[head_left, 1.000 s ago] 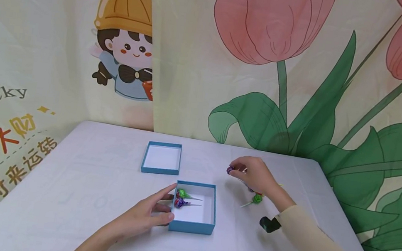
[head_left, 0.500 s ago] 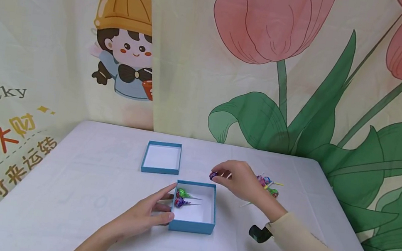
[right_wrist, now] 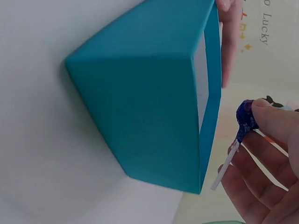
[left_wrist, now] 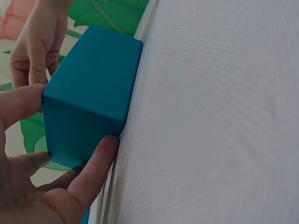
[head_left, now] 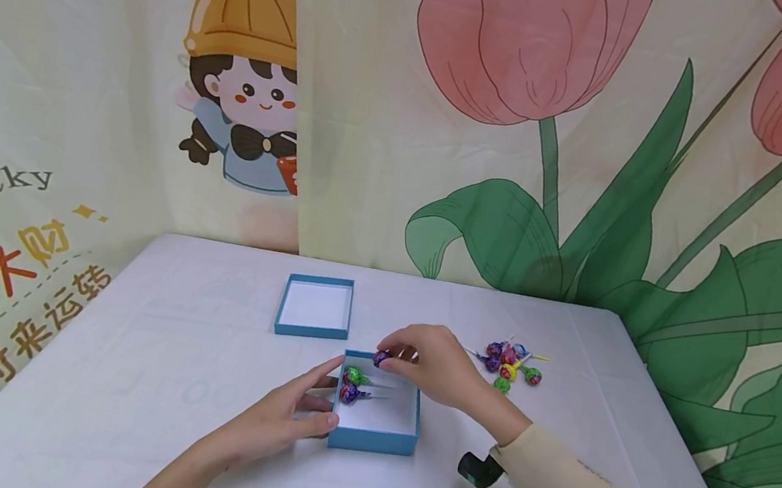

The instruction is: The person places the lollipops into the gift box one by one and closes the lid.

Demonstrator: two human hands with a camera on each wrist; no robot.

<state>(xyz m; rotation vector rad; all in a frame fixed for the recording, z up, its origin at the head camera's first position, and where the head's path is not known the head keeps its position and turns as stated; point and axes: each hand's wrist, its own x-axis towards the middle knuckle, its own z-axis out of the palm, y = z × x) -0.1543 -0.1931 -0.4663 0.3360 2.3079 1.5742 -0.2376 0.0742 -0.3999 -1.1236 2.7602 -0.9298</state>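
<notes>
My right hand (head_left: 430, 367) pinches a purple lollipop (head_left: 380, 358) by its candy head, over the far rim of a teal box (head_left: 372, 441). In the right wrist view the lollipop's white stick (right_wrist: 225, 168) slants downward, beside the open top of the box. My left hand (head_left: 285, 418) rests against the box's left wall, its fingers spread and fairly straight, as the left wrist view also shows. Inside the box, along its left side, lie a green lollipop (head_left: 354, 375) and a purple-wrapped lollipop (head_left: 350, 394), sticks pointing right.
A matching teal lid (head_left: 310, 332) lies inside up behind the box, slightly left. To the right is a loose pile of several lollipops (head_left: 509, 371) on the white-covered table (head_left: 216, 353). A black camera piece (head_left: 480, 471) hangs under the right wrist.
My right hand has carried the purple lollipop leftward and nearer, from beside the pile to over the box. The pile is now uncovered. My left hand and the box have stayed put.
</notes>
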